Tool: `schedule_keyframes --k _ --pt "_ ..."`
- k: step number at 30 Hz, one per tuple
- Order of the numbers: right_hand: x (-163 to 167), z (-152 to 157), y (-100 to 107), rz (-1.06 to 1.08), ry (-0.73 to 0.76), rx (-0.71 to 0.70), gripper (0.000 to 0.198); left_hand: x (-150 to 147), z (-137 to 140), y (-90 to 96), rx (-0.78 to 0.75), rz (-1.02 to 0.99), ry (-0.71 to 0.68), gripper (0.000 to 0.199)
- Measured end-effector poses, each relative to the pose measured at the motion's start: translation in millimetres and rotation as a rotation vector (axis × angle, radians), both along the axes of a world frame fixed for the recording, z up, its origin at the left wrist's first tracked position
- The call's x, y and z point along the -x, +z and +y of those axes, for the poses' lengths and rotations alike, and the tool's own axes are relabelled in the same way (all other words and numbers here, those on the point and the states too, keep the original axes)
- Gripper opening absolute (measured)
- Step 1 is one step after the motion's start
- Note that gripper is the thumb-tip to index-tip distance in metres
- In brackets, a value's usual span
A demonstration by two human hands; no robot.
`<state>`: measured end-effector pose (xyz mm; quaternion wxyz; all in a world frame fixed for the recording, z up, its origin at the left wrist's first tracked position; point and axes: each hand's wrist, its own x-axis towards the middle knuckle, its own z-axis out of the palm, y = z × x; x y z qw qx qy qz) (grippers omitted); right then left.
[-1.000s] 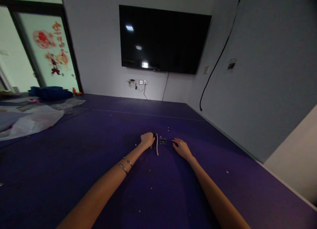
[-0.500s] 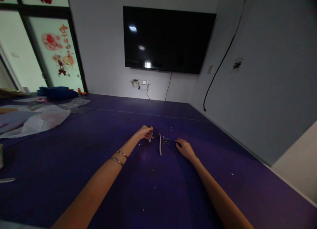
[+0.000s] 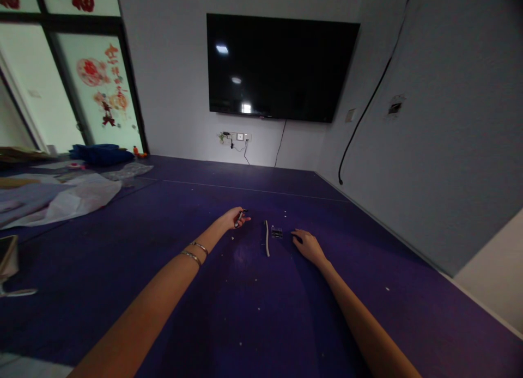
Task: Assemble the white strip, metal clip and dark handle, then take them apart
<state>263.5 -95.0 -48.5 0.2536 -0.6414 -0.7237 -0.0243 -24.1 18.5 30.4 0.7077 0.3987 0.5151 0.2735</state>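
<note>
My left hand [image 3: 231,216] is closed around a slim black-and-silver tool [image 3: 239,220], held just above the purple surface; its exact kind is too small to tell. To the right of that hand a thin, pale, slightly curved stick [image 3: 267,242] with a darker upper end lies on the surface. Beside the stick sits a small clear packet [image 3: 277,232] with dark contents. My right hand [image 3: 309,246] rests on the surface right of the packet, apart from it, fingers loosely bent and spread, holding nothing.
The purple surface [image 3: 196,302] carries scattered white specks. At left lie white plastic sheeting [image 3: 87,198], a blue cloth bundle [image 3: 102,153] and a pale-edged object [image 3: 10,258]. A black cable [image 3: 368,103] hangs along the right wall. A television [image 3: 281,67] is mounted ahead.
My left hand has moved a little left, away from the pale stick, and the slim tool in it has tilted. My right hand stays in place. The view has shifted slightly.
</note>
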Motion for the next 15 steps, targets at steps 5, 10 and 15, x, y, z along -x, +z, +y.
schedule_keyframes --k 5,10,15 --pt "0.5 0.7 -0.6 -0.005 0.012 -0.01 0.036 -2.7 0.4 -1.8 0.082 0.029 -0.029 0.028" --pt "1.5 1.1 -0.6 0.005 -0.003 -0.012 0.036 -3.4 0.6 -6.2 0.118 0.052 -0.066 0.035" --pt "1.5 0.4 0.3 0.007 -0.016 0.006 0.037 -2.4 5.9 -14.7 0.13 0.052 -0.145 0.039"
